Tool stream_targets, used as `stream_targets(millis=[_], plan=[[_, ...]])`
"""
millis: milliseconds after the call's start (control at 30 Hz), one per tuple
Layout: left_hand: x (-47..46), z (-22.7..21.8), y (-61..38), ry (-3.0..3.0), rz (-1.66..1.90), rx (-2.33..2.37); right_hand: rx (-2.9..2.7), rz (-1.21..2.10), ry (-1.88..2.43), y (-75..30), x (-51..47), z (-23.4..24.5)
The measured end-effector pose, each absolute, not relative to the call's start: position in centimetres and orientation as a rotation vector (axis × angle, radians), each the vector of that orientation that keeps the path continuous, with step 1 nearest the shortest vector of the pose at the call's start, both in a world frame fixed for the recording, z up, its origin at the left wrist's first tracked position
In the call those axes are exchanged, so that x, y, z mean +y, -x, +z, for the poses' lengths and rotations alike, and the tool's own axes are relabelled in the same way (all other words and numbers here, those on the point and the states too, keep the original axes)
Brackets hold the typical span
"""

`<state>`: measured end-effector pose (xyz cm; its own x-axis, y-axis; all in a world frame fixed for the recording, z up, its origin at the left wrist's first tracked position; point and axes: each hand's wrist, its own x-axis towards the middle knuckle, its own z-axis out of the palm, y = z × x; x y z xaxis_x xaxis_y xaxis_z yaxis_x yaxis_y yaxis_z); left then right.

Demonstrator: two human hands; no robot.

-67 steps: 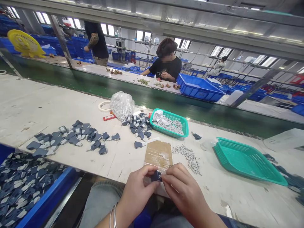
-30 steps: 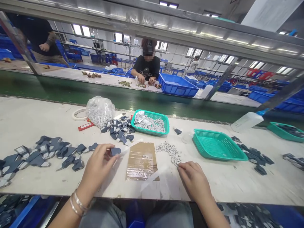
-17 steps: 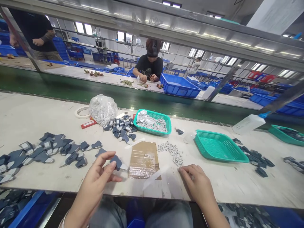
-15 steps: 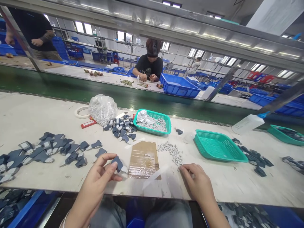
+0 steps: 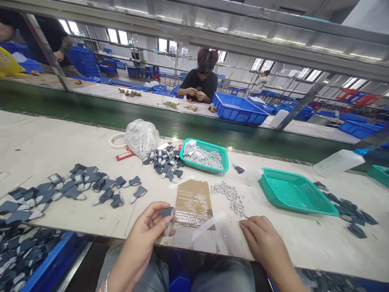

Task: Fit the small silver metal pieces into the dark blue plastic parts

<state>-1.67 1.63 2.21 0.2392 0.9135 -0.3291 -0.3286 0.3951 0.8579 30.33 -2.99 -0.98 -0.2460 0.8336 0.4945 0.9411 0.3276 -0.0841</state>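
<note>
My left hand point(image 5: 154, 225) pinches a small dark blue and white moulded piece point(image 5: 167, 212) between thumb and fingers, just left of a tape-covered cardboard sheet point(image 5: 194, 198). The fingers of my right hand point(image 5: 264, 235) are pressed together at the tabletop, by the near end of a scatter of tiny grey parts point(image 5: 232, 196). Whatever lies between those fingertips is too small to make out. More dark blue and white pieces point(image 5: 73, 184) are spread over the table on the left. Another heap of them point(image 5: 164, 162) lies beyond the cardboard.
A green basket point(image 5: 226, 162) holds tiny grey parts and paper; another green basket point(image 5: 304, 209) stands farther right. Behind are a filled plastic bag point(image 5: 142, 138), a tape roll point(image 5: 114, 142) and a white bottle point(image 5: 337, 162). Across the green belt point(image 5: 106, 107), a co-worker point(image 5: 199, 83) sits.
My left hand has turned the blue and white piece more edge-on and brought it nearer the cardboard. My right hand stays low by the grey parts. The whole view has shifted slightly.
</note>
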Motion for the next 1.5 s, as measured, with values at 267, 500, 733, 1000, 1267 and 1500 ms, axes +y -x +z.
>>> stream_targets(millis=[267,500,733,1000,1267,1500], plan=[[1.4,2.0,1.5,-0.879,0.932,0.939,-2.274,-0.401,1.514,-30.4,-2.7,-1.0],[0.9,1.6,1.0,-0.855,0.925,0.934,-2.196,-0.094,1.341,-24.7,0.4,1.0],[0.7,0.5,1.0,-0.796,0.979,0.935,-2.376,-0.173,1.176,-21.0,3.2,0.1],[0.9,0.2,0.6,-0.952,0.937,0.972,-2.519,-0.236,1.153,-20.6,3.1,-0.4],[0.8,1.4,-1.4,-1.254,0.837,1.13,-2.123,0.047,1.168,-20.1,1.8,2.0],[0.5,1.4,-2.3,-1.298,0.848,1.137,-2.078,0.207,1.081,-18.6,-0.4,4.9]])
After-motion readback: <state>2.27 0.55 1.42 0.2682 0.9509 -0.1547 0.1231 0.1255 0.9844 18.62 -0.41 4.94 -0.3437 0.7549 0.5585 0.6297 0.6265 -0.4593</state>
